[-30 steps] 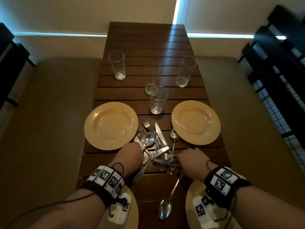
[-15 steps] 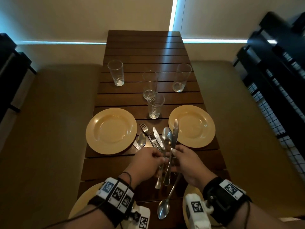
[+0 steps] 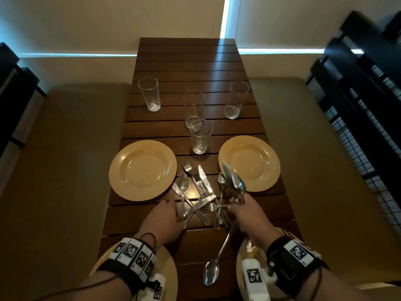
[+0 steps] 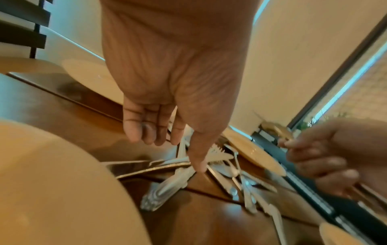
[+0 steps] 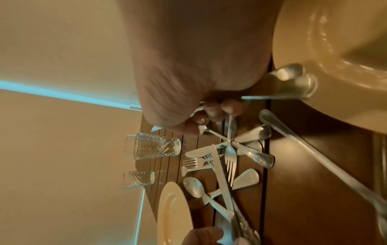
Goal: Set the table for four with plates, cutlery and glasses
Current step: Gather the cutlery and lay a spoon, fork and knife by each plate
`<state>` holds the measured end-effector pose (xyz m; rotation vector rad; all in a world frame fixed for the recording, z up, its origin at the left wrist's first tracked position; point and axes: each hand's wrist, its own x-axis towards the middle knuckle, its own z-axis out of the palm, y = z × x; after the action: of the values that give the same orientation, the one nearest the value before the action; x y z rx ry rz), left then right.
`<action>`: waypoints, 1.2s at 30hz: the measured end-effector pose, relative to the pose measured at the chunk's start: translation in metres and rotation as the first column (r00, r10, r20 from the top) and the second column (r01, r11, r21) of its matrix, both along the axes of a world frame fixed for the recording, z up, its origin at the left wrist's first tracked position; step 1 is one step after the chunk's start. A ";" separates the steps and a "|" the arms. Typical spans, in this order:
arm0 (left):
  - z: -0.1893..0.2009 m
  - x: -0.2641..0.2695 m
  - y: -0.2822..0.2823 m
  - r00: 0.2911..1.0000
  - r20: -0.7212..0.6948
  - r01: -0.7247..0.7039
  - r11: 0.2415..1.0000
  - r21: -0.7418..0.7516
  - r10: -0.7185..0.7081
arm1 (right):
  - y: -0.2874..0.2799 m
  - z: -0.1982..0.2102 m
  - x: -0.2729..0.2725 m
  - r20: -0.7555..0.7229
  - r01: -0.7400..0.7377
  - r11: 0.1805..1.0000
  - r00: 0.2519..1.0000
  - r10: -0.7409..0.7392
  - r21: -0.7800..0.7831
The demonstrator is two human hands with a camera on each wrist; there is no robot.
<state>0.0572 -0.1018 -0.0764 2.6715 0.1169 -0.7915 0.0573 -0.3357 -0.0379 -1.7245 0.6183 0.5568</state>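
A pile of forks, knives and spoons [image 3: 201, 192] lies crossed on the wooden table [image 3: 184, 68] between two yellow plates [image 3: 142, 170] [image 3: 249, 162]. My right hand [image 3: 238, 203] grips a knife [image 3: 226, 172] and a spoon [image 3: 238, 185] by their handles, tips pointing up beside the right plate. My left hand [image 3: 175, 213] is at the pile's near left edge. In the left wrist view its fingers [image 4: 146, 132] hang straight and its thumb touches a knife [image 4: 215, 156]. Several glasses stand further back, the nearest one [image 3: 200, 136] between the plates.
Two more yellow plates [image 3: 167, 263] [image 3: 243, 261] sit at the near edge under my wrists, with a loose long spoon [image 3: 211, 272] between them. Padded benches [image 3: 65, 170] [image 3: 325, 170] flank the table. A black slatted frame [image 3: 358, 83] stands at the right.
My hands, joined over upright cutlery half a second ago, have parted. The left hand dropped to the pile; the right moved right with the knife and spoon.
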 end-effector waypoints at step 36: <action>0.047 0.008 -0.016 0.969 -0.079 -0.246 0.863 -0.440 0.236 | 0.007 0.000 0.019 -0.080 0.032 0.929 0.997 -0.002 0.368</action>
<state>0.0655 -0.1176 -0.0293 2.1594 0.2387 -0.6712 0.0763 -0.3287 -0.0378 -1.3456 0.5433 0.6851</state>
